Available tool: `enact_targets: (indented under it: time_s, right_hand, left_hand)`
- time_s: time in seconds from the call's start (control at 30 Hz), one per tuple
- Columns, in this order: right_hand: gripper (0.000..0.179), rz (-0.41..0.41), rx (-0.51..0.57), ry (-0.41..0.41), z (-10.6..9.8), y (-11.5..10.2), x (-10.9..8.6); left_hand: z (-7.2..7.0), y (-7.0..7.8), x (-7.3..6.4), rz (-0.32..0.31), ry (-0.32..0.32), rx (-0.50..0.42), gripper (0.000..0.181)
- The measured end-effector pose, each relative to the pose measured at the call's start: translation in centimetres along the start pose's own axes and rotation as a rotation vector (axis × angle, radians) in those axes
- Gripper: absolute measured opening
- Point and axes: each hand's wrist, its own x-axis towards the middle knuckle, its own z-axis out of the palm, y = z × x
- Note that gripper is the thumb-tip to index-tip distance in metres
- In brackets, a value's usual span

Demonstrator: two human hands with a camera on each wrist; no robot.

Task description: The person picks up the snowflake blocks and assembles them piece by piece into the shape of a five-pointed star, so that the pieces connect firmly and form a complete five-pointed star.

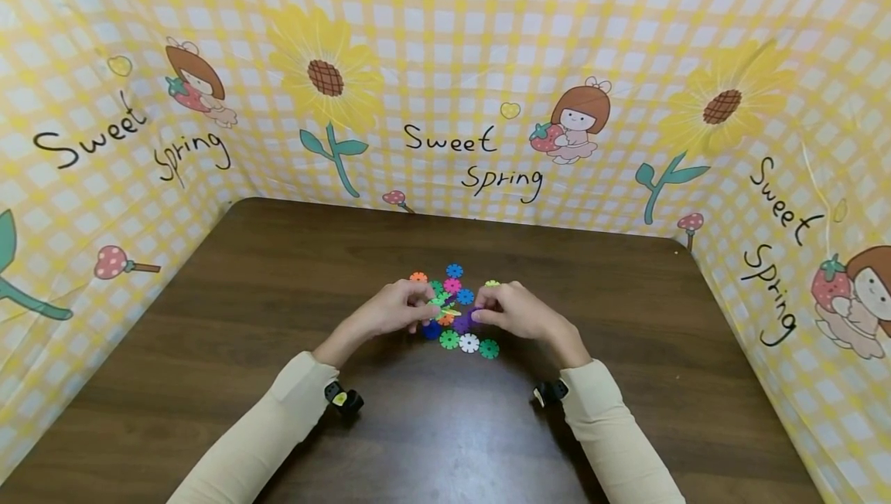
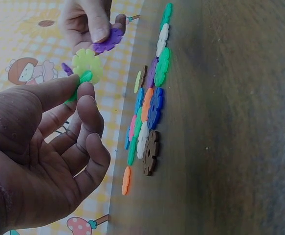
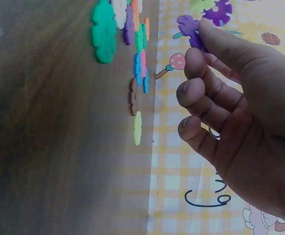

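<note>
My left hand (image 1: pixel 390 309) pinches a green notched disc (image 2: pixel 85 77) between thumb and index finger, its other fingers loosely bent. A pale yellow-green disc (image 2: pixel 89 63) appears slotted into the green one, and a purple disc (image 3: pixel 219 12) shows beside it in the right wrist view. Facing it, my right hand (image 1: pixel 518 311) pinches another purple disc (image 3: pixel 188 27) by thumb and index finger. The held pieces are close together above the table; whether the right hand's disc touches the others I cannot tell.
Several loose discs lie flat beneath the hands, among them white (image 1: pixel 469 343), green (image 1: pixel 489 349), blue (image 1: pixel 455 270), pink (image 1: pixel 452 285), orange (image 1: pixel 418 277) and brown (image 2: pixel 151 152). The dark wooden table (image 1: pixel 278 257) meets a yellow checked cloth (image 1: pixel 431 86) at its back and sides.
</note>
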Motion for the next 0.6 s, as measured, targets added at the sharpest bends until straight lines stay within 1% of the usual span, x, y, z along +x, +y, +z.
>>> enact_targets:
  time_s: [0.27, 0.43, 0.6]
  right_hand:
    - [0.011, 0.049, 0.048, 0.042, -0.19, -0.47, 0.26]
    - [0.009, 0.050, 0.052, 0.066, -0.14, -0.57, 0.39]
    - [0.007, 0.049, 0.044, 0.070, -0.04, -0.62, 0.51]
  left_hand:
    - [-0.04, -0.30, 0.08, 0.002, -0.004, 0.004, 0.011]
    - [-0.07, -0.35, 0.00, -0.002, 0.002, 0.004, 0.012]
    - [-0.10, -0.36, -0.18, -0.003, 0.003, 0.006, 0.011]
